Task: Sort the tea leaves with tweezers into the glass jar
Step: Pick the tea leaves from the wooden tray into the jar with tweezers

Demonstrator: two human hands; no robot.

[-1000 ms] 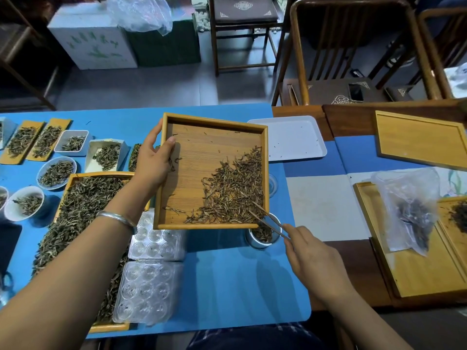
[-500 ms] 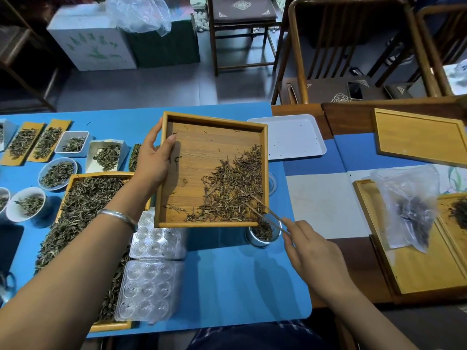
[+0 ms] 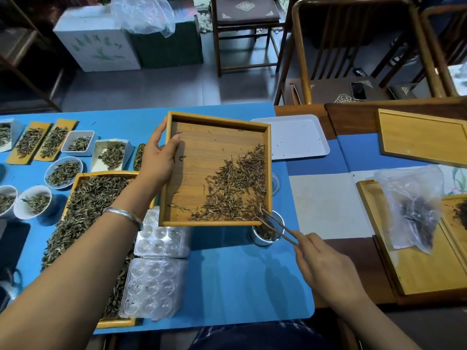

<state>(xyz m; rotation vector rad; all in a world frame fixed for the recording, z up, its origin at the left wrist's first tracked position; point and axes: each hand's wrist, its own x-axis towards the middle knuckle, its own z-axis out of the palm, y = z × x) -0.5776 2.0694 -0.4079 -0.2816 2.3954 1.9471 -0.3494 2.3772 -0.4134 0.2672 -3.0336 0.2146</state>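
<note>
**Room behind the desk**

Grey tile floor (image 3: 156, 89), dim light. Wooden chairs (image 3: 353, 51) w/ patterned brown cushions pushed up to the dark wood desk (image 3: 394, 109); blue mat (image 3: 242, 281) covers its left part. White box (image 3: 98, 41) & green box (image 3: 169, 44) on floor.

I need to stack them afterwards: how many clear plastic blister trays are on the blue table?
2: one blister tray just below the held wooden tray, the other blister tray directly nearer the person. Both partly overlap the big leaf-filled tray; none visible elsewhere.

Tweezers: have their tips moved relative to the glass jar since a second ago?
Yes. The tweezers tips have shifted up off the glass jar mouth into the tea leaves at the tray's near right corner.
</note>
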